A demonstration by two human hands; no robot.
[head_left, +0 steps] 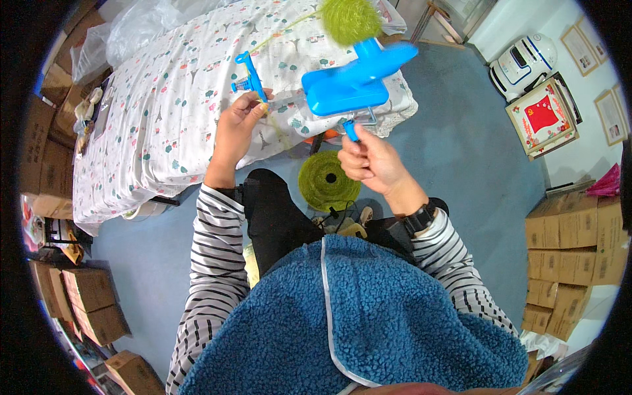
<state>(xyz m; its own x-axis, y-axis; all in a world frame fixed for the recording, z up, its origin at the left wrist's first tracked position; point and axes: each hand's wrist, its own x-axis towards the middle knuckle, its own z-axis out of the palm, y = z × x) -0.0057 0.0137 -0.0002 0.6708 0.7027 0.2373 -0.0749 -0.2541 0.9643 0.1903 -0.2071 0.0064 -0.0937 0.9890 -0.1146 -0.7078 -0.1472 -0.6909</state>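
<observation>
A blue hand-cranked yarn winder (345, 95) stands at the table's near right edge; its upper part is blurred. A fuzzy yellow-green ball of yarn (349, 21) sits at its far end. My right hand (376, 161) is closed around the blue crank knob (350, 131). Further left, my left hand (237, 128) pinches the near end of a blue yarn guide (251, 76) with a small spring on its side. A strand of yarn (280, 33) runs from the guide to the ball. Below, between my legs, lies a round green yarn coil (315, 179) with a dark centre hole.
A patterned white cloth covers the table (164, 125). Clear plastic bags (141, 29) lie at its far left. Cardboard boxes are stacked at the right (563, 243) and lower left (89, 296). A white and black machine (523, 66) and a red framed picture (543, 115) stand by the right wall.
</observation>
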